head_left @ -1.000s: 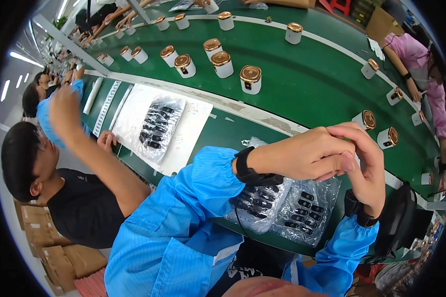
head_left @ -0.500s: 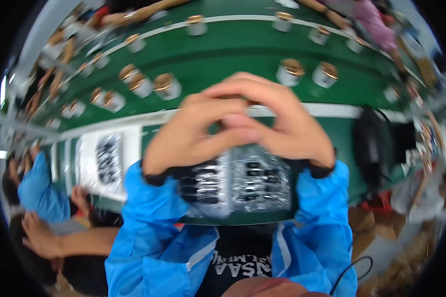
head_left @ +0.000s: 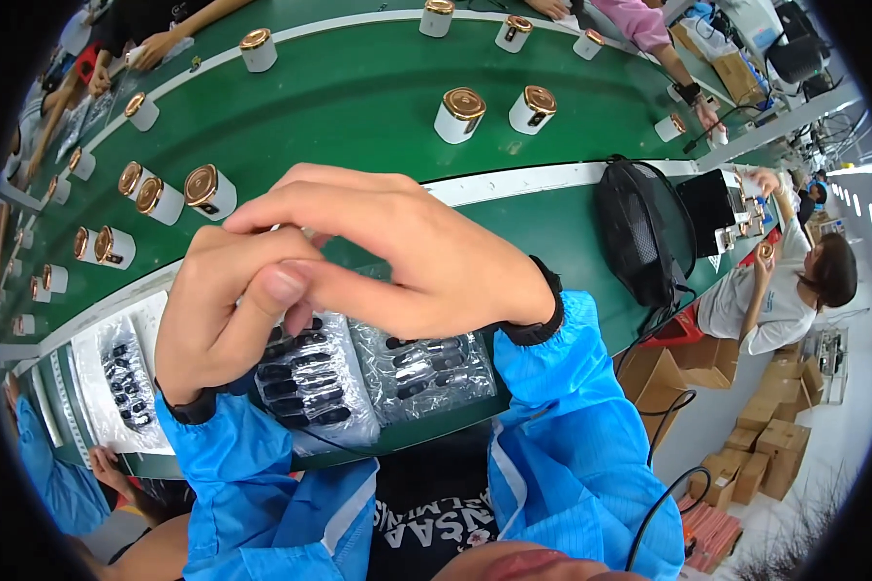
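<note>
Low in the frame, our blue sleeves (head_left: 562, 426) sit closest. Our left hand (head_left: 228, 310) and right hand (head_left: 407, 257), curled together with nothing visible inside, have dropped lower than before. Beneath lie the plastic bags of black parts (head_left: 358, 373). Farther up, gold-topped white jars (head_left: 460, 114) line the green belt (head_left: 358, 87).

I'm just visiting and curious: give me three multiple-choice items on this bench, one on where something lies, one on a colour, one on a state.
1. Where do the clear trays of small dark parts lie?
A. under the raised hands, at the bench's near edge
B. on the cardboard boxes
C. beside the black bag

2. What colour are the person's sleeves?
A. white
B. blue
C. red

3. How are the left hand and right hand placed?
A. far apart
B. flat on the bench
C. together, raised above the trays

Answers: 1 A, the trays show just below both hands; 2 B, both sleeves are bright blue; 3 C, the fingers of the two hands meet in the air.
</note>
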`<action>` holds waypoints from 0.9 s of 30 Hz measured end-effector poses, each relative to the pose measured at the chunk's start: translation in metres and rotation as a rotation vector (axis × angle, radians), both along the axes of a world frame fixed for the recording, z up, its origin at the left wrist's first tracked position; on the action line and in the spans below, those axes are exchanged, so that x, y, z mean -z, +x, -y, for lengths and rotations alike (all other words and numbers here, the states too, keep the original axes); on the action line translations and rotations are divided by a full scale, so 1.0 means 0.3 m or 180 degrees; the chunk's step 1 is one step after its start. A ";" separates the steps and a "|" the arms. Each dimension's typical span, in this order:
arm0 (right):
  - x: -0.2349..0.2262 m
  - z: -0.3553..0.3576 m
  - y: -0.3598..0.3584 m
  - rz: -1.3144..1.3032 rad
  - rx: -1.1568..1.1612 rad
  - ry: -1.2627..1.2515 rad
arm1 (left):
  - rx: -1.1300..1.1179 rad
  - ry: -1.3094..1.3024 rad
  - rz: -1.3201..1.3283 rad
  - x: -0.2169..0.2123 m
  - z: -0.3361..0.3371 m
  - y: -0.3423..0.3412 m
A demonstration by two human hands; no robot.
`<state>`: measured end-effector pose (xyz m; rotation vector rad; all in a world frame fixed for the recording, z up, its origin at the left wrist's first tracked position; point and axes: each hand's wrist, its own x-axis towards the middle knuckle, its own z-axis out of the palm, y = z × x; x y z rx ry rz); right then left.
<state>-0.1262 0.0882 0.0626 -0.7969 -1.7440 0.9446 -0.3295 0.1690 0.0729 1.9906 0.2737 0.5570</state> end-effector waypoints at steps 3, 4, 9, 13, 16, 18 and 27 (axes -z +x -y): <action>0.017 -0.030 0.004 0.0303 0.0073 0.0213 | 0.0177 0.0863 0.0518 0.013 -0.021 0.035; 0.026 -0.038 0.005 0.0440 0.0122 0.0332 | 0.0138 0.0868 0.0525 0.020 -0.022 0.033; 0.047 -0.060 0.000 0.0342 -0.0039 0.0438 | 0.0094 0.0655 0.0435 0.041 -0.027 0.012; 0.046 -0.064 -0.022 0.0244 -0.0110 0.0506 | 0.0071 0.0532 0.0444 0.042 -0.037 -0.010; 0.031 -0.053 -0.038 -0.0012 -0.0140 -0.0229 | 0.0079 0.0379 0.0410 0.050 -0.048 -0.022; 0.027 -0.061 -0.050 0.0002 -0.0158 -0.0386 | 0.0084 0.0328 0.0387 0.055 -0.056 -0.026; 0.072 -0.113 -0.072 0.0098 -0.0182 -0.0025 | -0.0203 0.1019 0.1260 0.105 -0.071 -0.020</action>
